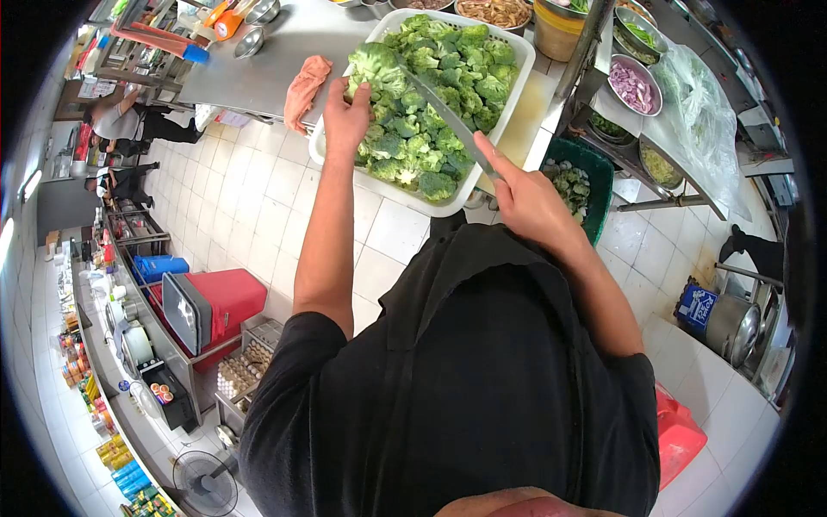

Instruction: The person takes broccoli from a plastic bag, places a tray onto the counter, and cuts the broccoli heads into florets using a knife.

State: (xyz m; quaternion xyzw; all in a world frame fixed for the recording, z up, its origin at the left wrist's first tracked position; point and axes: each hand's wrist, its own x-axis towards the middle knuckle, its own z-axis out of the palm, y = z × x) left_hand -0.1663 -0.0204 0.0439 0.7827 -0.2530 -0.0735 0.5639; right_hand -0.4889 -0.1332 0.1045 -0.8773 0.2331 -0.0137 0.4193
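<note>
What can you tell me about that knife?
The knife has a long, narrow, grey blade that looks like metal. The right hand grips it, hiding the handle. It slants across the broccoli-filled white tray, its far end at the broccoli piece in the left hand; whether it cuts in is unclear.

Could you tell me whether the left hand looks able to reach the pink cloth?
Probably yes: the pink cloth lies beside the left hand, with nothing visibly blocking it, though that hand holds broccoli.
</note>
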